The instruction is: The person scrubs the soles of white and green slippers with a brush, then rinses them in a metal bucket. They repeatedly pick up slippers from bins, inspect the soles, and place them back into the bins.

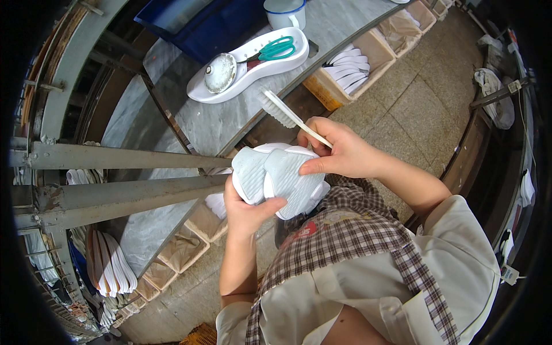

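Note:
In front of my apron I hold a pair of shoe soles (293, 181), white with pale grey ribbed faces, overlapping each other. My left hand (244, 210) is closed round their left edge, its thumb pressed on the lower part. My right hand (339, 150) grips the handle of a white brush (282, 110), bristles pointing away toward the bench. The thumb of that hand also rests on the ribbed face of the soles, at their upper right. The fingers under the soles are mostly hidden.
On the grey bench (210, 129) lie a white sole-shaped tray (270, 69), teal-handled scissors (278, 49), a round metal lid-like piece (221, 73), a blue bin (195, 29) and an enamel mug (286, 15). Metal rails (126, 157) reach in from the left. Boxes of soles (348, 69) line the bench.

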A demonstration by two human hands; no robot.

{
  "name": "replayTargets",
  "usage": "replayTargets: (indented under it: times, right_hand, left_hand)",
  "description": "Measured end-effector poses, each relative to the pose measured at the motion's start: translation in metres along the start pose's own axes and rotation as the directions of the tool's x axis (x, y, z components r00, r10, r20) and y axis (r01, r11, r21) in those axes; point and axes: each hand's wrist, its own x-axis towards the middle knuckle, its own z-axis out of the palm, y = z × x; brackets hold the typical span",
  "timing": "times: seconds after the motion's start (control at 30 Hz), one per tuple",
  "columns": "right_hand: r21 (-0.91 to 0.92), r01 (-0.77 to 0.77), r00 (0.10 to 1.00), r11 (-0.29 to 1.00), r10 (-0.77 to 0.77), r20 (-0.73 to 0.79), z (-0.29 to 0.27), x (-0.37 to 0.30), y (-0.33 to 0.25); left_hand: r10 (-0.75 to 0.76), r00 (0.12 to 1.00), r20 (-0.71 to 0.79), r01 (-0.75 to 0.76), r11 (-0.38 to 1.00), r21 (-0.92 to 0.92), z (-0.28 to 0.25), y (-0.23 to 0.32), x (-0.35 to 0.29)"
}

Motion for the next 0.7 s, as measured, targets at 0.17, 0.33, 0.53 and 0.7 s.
replayTargets:
  times: [0.17,0.33,0.53,0.7]
  right_hand:
    - [-0.306,0.452,0.876,0.838,-0.481,-0.022,-0.026,0.003,-0.012]
    - [-0.654,0.519,0.820,0.550,-0.535,0.202,-0.042,-0.008,-0.020]
    - [-0.802,0.309,0.826,0.511,-0.562,-0.040,-0.072,0.019,-0.020]
    - [-0.614,0.606,0.754,0.506,-0.611,0.241,-0.054,0.007,-0.027]
  left_hand:
    - [0.032,0.999,-0.026,-0.029,0.991,0.129,-0.001,0.000,0.000]
    - [-0.023,1.000,-0.007,0.024,0.994,0.108,-0.005,-0.001,0.000]
    - [0.014,1.000,-0.020,-0.012,0.997,0.079,-0.004,0.008,0.006]
    - [-0.025,1.000,0.009,0.025,0.997,0.068,0.002,0.010,0.008]
